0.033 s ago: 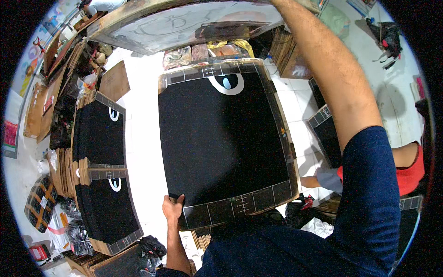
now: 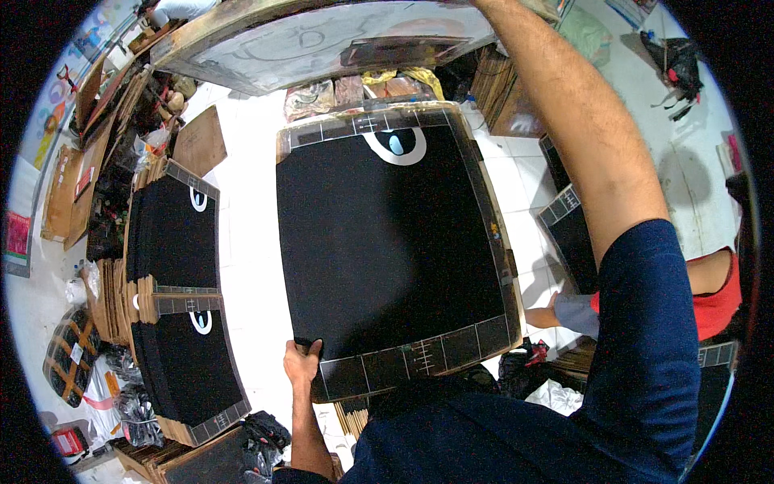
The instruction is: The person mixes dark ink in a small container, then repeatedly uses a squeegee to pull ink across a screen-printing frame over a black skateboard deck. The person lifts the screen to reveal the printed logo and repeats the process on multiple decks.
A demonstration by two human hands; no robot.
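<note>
A large black cloth panel (image 2: pixel 387 250) lies on a board in front of me, with a white and pale-blue eye-like print (image 2: pixel 397 146) at its far edge. Dark strips with white ruled marks (image 2: pixel 423 355) run along the board's near and far ends. My left hand (image 2: pixel 301 361) is closed on the panel's near left corner, thumb on top. My right arm (image 2: pixel 592 137) reaches up and forward past the top edge of the picture, so my right hand is hidden. Near its end, a raised screen-printing frame (image 2: pixel 322 52) tilts over the board's far side.
To the left stand two similar black boards (image 2: pixel 173 234) with matching prints, beside stacks of cardboard (image 2: pixel 113 298). Another person in a red top (image 2: pixel 717 298) is at the right, near a further dark board (image 2: pixel 572 242). White tile floor (image 2: pixel 250 242) lies between the boards.
</note>
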